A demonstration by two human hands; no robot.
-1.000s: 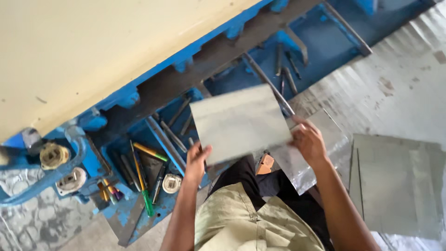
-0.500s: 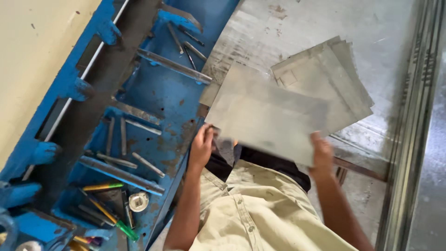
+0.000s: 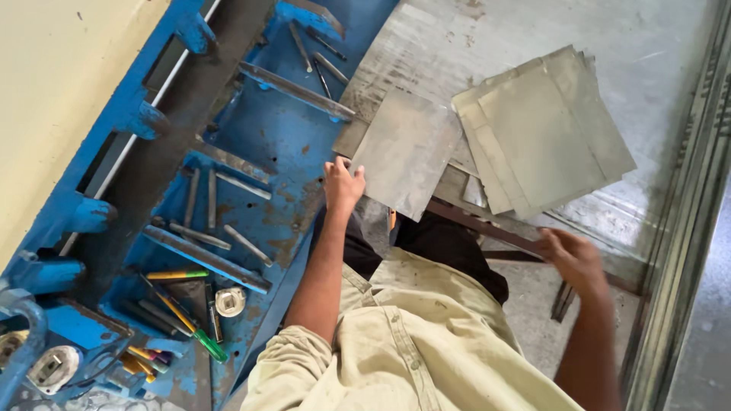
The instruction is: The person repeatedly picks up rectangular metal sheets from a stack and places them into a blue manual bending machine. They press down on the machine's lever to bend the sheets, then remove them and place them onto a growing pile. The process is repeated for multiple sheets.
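Centrally, a grey metal sheet (image 3: 403, 152) is gripped at its near-left edge by the left hand (image 3: 343, 185), fingers clamped on it; it is held tilted over the grey bench (image 3: 457, 38). Just right of it, a stack of sheets (image 3: 544, 129) is seen lying on the bench, overlapped at one corner. The right hand (image 3: 575, 259) is held apart, near the bench's near edge, fingers loosely spread, empty. Far left, a blue machine bed (image 3: 282, 137) is littered with metal strips (image 3: 297, 90); markers (image 3: 183, 312) are noted near left.

right hand (image 3: 575, 259) motion-blurred, metal sheet (image 3: 403, 152) btm corner behind left hand (image 3: 343, 185)
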